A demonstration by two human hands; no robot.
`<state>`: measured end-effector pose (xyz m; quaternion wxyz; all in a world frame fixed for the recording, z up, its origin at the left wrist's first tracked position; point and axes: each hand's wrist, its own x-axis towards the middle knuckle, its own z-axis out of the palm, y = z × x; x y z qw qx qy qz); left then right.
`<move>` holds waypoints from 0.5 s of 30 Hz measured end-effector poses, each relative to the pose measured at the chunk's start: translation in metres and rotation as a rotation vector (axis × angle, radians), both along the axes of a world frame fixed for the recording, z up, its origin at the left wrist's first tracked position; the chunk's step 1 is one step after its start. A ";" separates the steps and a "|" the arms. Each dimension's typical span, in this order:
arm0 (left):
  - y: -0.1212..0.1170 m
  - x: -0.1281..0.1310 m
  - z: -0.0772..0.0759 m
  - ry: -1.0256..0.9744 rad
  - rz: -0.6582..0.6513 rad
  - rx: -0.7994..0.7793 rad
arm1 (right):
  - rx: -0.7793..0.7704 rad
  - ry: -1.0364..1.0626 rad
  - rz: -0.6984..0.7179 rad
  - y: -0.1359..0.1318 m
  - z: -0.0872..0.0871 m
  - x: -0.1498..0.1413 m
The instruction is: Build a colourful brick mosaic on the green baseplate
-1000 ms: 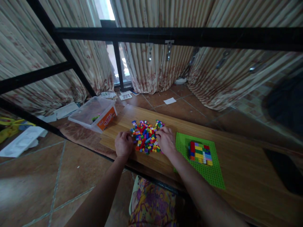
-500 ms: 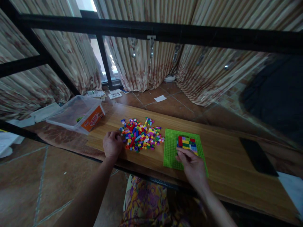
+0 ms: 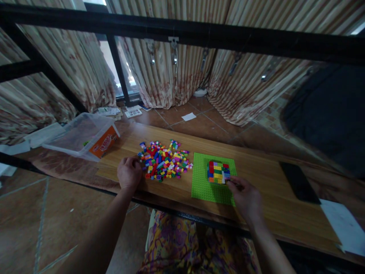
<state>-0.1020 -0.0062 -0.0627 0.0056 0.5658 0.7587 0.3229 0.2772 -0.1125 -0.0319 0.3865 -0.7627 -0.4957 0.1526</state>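
Observation:
A block of multicoloured toy bricks [image 3: 218, 172] stands on a bright green studded baseplate [image 3: 201, 188]. At its near right corner is my right hand [image 3: 248, 198], fingers pinched together on what looks like a small toy brick, mostly hidden by the fingertips. My left hand [image 3: 129, 174] rests on the table at the left edge of a loose pile of toy bricks [image 3: 167, 161]. Its fingers are curled in, and whatever they may hold is hidden.
A clear plastic bin [image 3: 76, 137] with an orange label sits at the left on the wooden table [image 3: 173, 190]. To the right lie a black flat slab [image 3: 299, 182] and white paper [image 3: 345, 224]. A dark metal bar [image 3: 194, 32] crosses above, before curtains.
My right hand has moved from the near left side of the brick block to its near right corner, uncovering more of it. The left hand stays beside the pile. The view has shifted slightly.

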 end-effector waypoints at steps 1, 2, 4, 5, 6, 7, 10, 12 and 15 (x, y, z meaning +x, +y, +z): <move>0.000 0.000 0.000 0.003 0.000 -0.001 | -0.013 -0.050 -0.006 0.001 0.001 -0.001; 0.000 0.000 0.000 0.005 0.000 -0.002 | -0.023 -0.098 -0.006 0.001 0.001 -0.001; 0.000 -0.001 -0.001 0.007 -0.001 -0.004 | -0.024 -0.178 0.002 0.001 0.002 -0.003; 0.000 -0.001 -0.001 0.007 -0.003 -0.005 | -0.019 -0.210 0.007 0.000 0.003 -0.003; 0.000 -0.001 -0.002 0.008 -0.003 -0.007 | -0.014 -0.239 0.009 0.000 0.003 -0.004; 0.000 -0.001 -0.002 0.010 -0.003 -0.010 | -0.008 -0.267 0.008 0.000 0.003 -0.005; 0.000 -0.002 -0.002 0.020 0.002 -0.013 | -0.002 -0.329 0.010 -0.001 0.002 -0.009; 0.000 -0.001 -0.002 0.025 0.005 -0.009 | 0.003 -0.349 0.010 -0.001 0.003 -0.011; 0.000 -0.001 -0.002 0.028 0.004 -0.003 | 0.009 -0.361 -0.005 0.000 0.003 -0.015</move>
